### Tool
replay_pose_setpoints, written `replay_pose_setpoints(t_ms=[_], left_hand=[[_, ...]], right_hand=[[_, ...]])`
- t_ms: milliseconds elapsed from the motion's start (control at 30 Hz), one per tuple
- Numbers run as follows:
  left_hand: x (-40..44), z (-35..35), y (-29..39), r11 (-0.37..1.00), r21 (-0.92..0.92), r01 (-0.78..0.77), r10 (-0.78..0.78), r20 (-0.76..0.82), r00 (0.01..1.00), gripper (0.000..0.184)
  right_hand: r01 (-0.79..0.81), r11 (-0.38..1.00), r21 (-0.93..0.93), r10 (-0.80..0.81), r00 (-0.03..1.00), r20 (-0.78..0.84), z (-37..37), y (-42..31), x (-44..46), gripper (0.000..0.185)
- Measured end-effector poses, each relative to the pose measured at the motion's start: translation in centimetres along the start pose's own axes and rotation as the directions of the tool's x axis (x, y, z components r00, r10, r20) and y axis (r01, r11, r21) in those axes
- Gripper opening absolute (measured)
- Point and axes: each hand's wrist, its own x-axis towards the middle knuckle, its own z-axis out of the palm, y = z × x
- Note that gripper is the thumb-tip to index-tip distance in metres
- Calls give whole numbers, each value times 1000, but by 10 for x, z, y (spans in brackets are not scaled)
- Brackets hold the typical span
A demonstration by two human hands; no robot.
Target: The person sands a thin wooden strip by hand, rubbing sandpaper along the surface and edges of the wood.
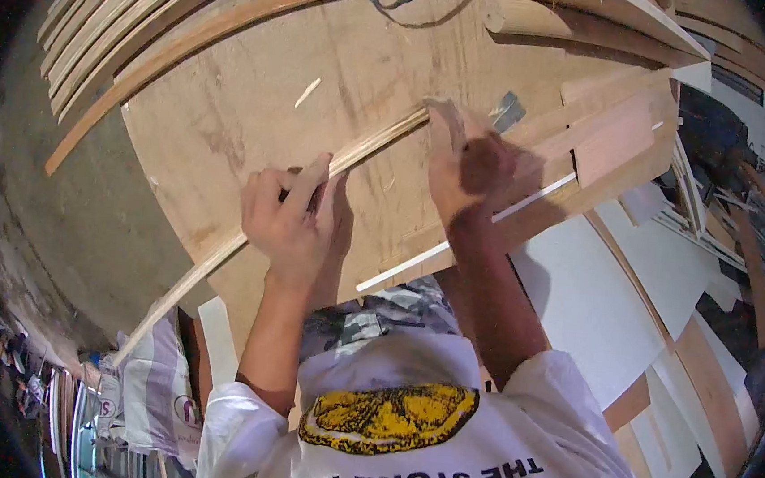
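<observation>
A long, thin wooden strip (379, 140) slants across the plywood board (240, 111), its lower left end running out past the board's edge. My left hand (287, 214) is closed around the strip partway along, with the thumb lying along the wood. At the strip's upper right end is my right hand (473, 170), slightly blurred, fingers closed about that end. Whether something thin and greyish at those fingertips is a separate piece, I cannot make out. Just beyond the right hand a small grey piece (507, 111) lies on the board.
Curved wooden strips (139, 18) are stacked at the upper left. Wooden pieces (588, 30) lie at the upper right. A pinkish block (619, 141) and a narrow white strip (403, 266) rest along the near edge. White sheets (584, 300) lean at right; a printed sack (155, 392) stands lower left.
</observation>
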Motion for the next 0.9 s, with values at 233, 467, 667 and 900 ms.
replay_pose_setpoints(t_ms=[233, 467, 667, 900], left_hand=[[-3, 3, -2, 999, 48, 19, -20, 22, 1000, 33], [-6, -6, 14, 998, 55, 40, -45, 79, 996, 31], [-18, 0, 16, 998, 42, -37, 36, 38, 999, 32], [-24, 0, 13, 999, 22, -43, 42, 45, 998, 34]], right_hand=[[28, 849, 527, 139, 952, -273, -16, 5, -6, 23], [113, 861, 496, -23, 983, -183, -5, 3, -11, 29], [262, 916, 304, -182, 946, -268, 9, 15, -21, 23], [211, 935, 284, -165, 970, -180, 5, 11, -19, 16]])
